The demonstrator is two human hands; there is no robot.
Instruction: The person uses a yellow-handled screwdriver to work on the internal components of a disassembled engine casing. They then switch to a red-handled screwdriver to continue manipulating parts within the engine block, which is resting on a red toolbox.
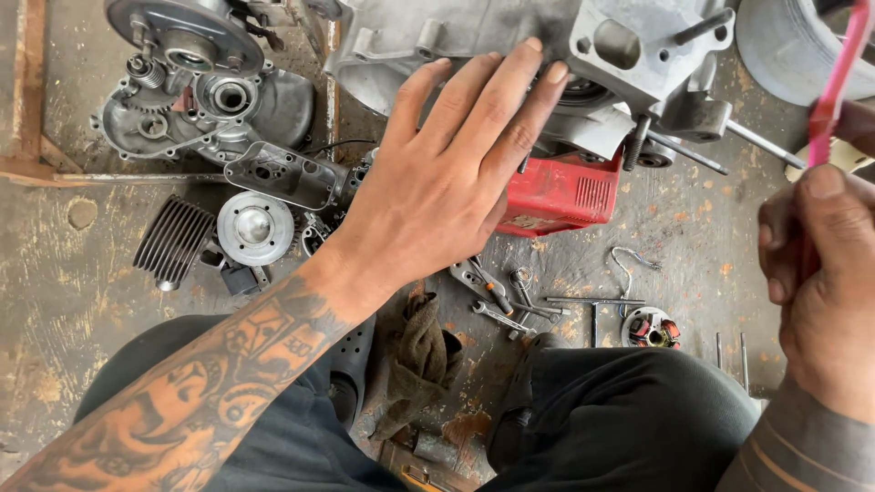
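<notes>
My left hand point(447, 173) reaches forward, fingers stretched and slightly apart, its fingertips at the grey metal engine casing point(510, 36). It holds nothing. My right hand point(820, 282) is raised at the right edge, fingers curled around a thin pink tool handle point(834, 87) that points up. The tool's tip is out of view. A red block point(561, 196) sits under the casing, partly hidden by my left hand.
Engine parts lie on the stained floor: a gear cover assembly point(196, 91), a finned cylinder point(173, 241), a round piston-like part point(255, 228). Wrenches and pliers point(501, 301), a T-handle tool point(592, 305), a stator coil point(652, 330) and a dirty rag point(419, 360) lie near my knees. A tyre point(784, 46) is top right.
</notes>
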